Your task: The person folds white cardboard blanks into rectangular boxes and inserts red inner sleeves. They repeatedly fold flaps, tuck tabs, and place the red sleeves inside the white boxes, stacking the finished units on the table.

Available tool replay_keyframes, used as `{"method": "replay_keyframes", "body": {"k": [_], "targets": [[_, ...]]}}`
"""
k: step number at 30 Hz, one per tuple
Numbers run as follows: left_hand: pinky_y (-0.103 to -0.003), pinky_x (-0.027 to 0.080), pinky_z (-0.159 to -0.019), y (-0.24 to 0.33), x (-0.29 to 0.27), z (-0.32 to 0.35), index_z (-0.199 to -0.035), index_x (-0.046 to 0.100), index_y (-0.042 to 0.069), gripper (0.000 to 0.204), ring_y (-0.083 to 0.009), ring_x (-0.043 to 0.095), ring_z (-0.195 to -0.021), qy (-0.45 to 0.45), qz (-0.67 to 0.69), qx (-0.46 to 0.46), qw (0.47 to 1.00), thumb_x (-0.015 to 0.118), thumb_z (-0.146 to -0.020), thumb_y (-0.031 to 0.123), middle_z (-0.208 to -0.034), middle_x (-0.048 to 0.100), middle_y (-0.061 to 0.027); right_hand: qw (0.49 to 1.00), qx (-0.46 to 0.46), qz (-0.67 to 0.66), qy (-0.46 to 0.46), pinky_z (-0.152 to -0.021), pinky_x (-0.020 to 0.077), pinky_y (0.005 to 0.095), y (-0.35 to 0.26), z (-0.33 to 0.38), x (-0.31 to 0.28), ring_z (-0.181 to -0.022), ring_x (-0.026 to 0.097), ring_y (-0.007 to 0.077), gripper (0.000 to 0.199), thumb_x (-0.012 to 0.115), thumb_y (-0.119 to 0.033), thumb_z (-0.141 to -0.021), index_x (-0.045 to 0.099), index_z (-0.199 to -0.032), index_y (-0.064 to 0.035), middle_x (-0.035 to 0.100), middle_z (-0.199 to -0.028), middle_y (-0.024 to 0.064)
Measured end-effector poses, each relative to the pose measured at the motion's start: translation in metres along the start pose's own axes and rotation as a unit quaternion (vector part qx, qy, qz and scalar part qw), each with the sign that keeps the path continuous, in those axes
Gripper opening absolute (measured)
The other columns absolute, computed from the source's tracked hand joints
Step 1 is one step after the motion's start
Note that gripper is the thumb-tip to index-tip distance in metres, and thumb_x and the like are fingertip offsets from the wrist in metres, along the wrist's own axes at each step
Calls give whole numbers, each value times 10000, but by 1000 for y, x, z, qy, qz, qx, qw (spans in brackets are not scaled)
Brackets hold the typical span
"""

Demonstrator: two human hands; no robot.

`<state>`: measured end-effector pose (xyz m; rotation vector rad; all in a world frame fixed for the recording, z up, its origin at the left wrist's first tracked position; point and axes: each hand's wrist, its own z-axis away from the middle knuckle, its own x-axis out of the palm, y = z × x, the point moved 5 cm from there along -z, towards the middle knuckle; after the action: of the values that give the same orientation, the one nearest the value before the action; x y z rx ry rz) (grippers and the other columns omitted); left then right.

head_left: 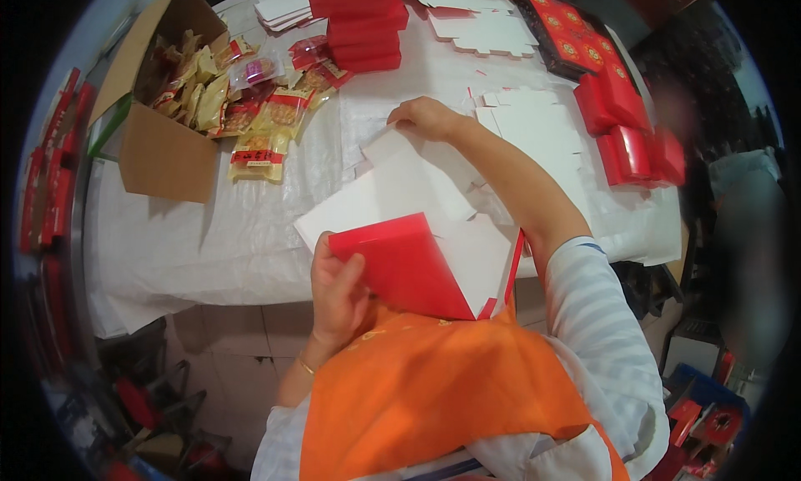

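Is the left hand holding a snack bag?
No, the left hand grips the red-and-white card, and the snack bags lie in and beside the cardboard box.

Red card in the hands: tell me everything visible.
The card looks like cardboard, one face glossy red, the other white. Partly folded, with creased panels and flaps, it tilts at the table edge. The left hand grips its red panel; the right hand pinches a white flap that looks like its far end.
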<state>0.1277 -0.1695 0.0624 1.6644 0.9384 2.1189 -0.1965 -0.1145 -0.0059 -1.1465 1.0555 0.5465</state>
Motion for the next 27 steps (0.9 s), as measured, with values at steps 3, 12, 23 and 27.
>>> {"method": "replay_keyframes", "body": {"k": [3, 12, 23, 27], "targets": [[-363, 526, -982, -4, -6, 5, -1227, 491, 33, 237, -191, 635, -1141, -4, -7, -20, 1000, 570, -1006, 0, -1239, 641, -114, 999, -30, -29, 12, -930, 520, 445, 4, -6, 0, -1029, 664, 361, 228, 637, -88, -938, 739, -1142, -80, 725, -1071, 155], [-367, 536, -982, -2, -1, 6, -1229, 491, 31, 252, -195, 646, -1116, -13, -16, -18, 1000, 568, -996, -24, -1183, 657, -115, 968, -188, 166, 14, -905, 509, 462, -37, -65, -75, -1069, 648, 294, 232, 649, -142, -950, 727, -1168, -152, 708, -1101, 74], [-368, 527, -976, -27, 13, -4, -1245, 473, 46, 292, -179, 638, -1119, -63, 38, -109, 991, 585, -986, -30, -1222, 643, -103, 925, -284, 222, -120, -983, 503, 416, -88, -80, 8, -1162, 631, 261, 277, 683, -152, -896, 741, -1162, -199, 703, -1160, 26], [-389, 528, -974, -31, 19, -11, -1210, 460, 58, 267, -181, 644, -1090, -15, -1, -128, 992, 611, -992, 27, -1173, 648, -95, 934, -327, 123, 78, -993, 504, 418, -96, -47, 9, -1164, 631, 281, 255, 696, -129, -900, 719, -1154, -146, 693, -1214, 58]]}}
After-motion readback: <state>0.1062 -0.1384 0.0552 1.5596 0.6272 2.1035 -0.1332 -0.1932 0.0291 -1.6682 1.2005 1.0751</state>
